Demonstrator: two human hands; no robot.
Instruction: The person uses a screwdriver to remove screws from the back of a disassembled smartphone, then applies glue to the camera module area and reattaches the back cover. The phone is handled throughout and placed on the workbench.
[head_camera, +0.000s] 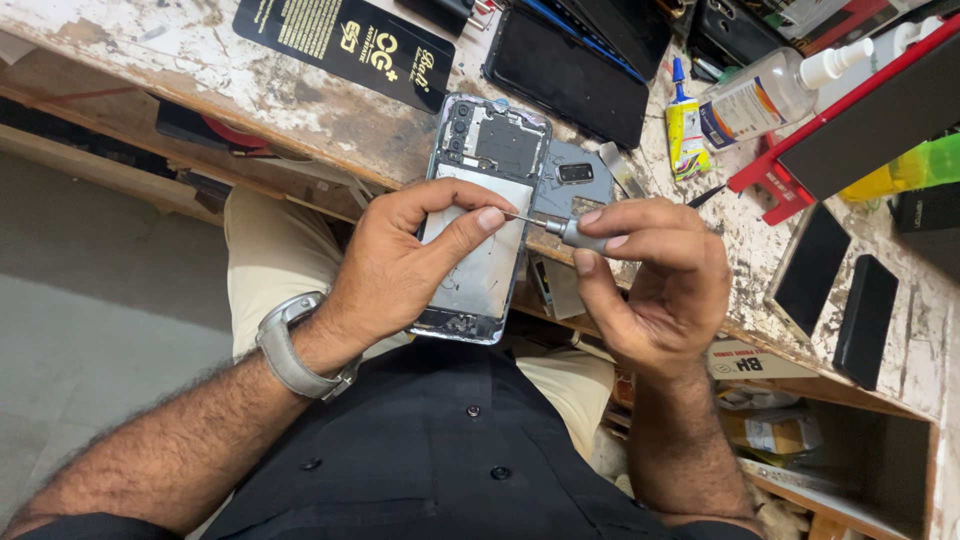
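Your left hand (405, 265) grips the opened phone (482, 220), back cover off, at the desk (300, 105) edge. Your right hand (655, 285) fingers pinch a small screwdriver (560, 229), tip over the phone's metal plate.

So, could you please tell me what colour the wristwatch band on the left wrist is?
The wristwatch band on the left hand is grey, shown in the head view.

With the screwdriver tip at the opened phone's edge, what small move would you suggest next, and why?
Probably steady the tip with the left hand and turn the screwdriver in the right hand: its tip meets the opened phone beside the left fingertip.
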